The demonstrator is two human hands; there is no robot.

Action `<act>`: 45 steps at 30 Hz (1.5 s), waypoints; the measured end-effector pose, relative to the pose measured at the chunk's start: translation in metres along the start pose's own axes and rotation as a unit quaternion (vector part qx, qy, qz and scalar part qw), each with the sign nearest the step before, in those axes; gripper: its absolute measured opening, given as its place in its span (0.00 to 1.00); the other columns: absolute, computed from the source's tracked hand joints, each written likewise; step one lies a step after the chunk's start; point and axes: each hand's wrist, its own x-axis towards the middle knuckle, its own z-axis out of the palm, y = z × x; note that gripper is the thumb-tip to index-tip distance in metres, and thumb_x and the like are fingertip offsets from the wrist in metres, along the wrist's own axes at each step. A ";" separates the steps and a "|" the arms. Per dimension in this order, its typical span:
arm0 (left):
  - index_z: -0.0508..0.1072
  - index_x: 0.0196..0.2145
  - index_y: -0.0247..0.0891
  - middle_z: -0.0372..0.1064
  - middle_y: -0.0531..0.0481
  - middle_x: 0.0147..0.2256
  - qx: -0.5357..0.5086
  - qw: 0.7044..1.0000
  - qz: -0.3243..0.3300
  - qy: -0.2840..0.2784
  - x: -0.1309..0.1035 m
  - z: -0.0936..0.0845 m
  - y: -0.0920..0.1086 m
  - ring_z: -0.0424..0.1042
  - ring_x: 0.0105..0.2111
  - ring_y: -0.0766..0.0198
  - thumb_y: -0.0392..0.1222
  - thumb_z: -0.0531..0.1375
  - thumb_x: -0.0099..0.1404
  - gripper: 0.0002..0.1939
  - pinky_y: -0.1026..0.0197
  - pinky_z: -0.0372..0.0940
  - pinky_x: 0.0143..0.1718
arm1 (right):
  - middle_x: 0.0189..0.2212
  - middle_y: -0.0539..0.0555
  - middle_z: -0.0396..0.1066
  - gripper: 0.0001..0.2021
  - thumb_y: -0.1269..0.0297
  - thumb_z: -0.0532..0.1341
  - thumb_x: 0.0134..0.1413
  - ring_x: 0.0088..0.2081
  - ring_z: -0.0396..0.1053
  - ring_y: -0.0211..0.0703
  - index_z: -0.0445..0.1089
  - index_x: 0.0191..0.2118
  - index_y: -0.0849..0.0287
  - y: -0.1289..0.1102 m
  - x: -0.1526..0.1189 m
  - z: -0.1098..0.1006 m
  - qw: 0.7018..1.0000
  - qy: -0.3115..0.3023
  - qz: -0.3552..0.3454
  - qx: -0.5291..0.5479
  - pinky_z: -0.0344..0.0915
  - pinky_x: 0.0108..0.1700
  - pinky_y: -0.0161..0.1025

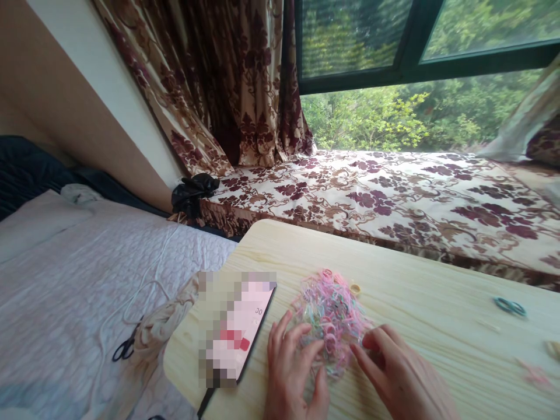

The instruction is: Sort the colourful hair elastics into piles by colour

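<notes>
A loose pile of small hair elastics (335, 309), pink, white, mint and lilac, lies on the pale wooden tabletop (420, 291). Several thicker pink ring-shaped hair ties (330, 341) show among the thin ones. My left hand (295, 367) rests at the pile's near left edge, fingers spread and bent, touching the elastics. On the right side of the pile is my right hand (394, 367), its thumb and bent fingers drawn close together at the edge. Whatever lies between those fingertips is too small to make out. A yellowish hair tie (355, 289) sits just behind the pile.
Left of my hands lies a phone (245, 332), its screen partly blurred. Farther right are a teal hair tie (510, 306) and some pink elastics (536, 373). A bed (109, 262) with a white cable adjoins the table's left; a flowered window seat (371, 198) runs behind.
</notes>
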 end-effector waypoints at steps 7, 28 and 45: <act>0.73 0.45 0.42 0.69 0.43 0.49 -0.004 1.000 -0.009 -0.004 0.001 -0.002 0.003 0.57 0.63 0.48 0.29 0.54 0.63 0.16 0.38 0.65 0.57 | 0.23 0.49 0.69 0.22 0.47 0.49 0.65 0.21 0.68 0.37 0.67 0.25 0.52 -0.006 -0.002 -0.010 0.999 0.017 -0.001 0.042 0.61 0.23 0.34; 0.73 0.46 0.42 0.68 0.43 0.51 -0.023 1.000 -0.002 -0.013 -0.002 -0.002 -0.004 0.56 0.64 0.46 0.29 0.54 0.64 0.16 0.37 0.64 0.57 | 0.29 0.51 0.72 0.20 0.47 0.51 0.63 0.23 0.68 0.37 0.72 0.29 0.53 0.008 -0.013 -0.020 0.990 0.010 0.048 0.134 0.66 0.27 0.35; 0.73 0.49 0.44 0.70 0.45 0.51 0.003 0.997 0.074 -0.035 -0.001 -0.004 -0.017 0.60 0.62 0.50 0.32 0.57 0.64 0.16 0.45 0.67 0.55 | 0.31 0.50 0.71 0.14 0.55 0.54 0.64 0.26 0.69 0.35 0.71 0.31 0.52 0.022 -0.042 -0.037 0.989 0.015 0.066 0.132 0.67 0.30 0.33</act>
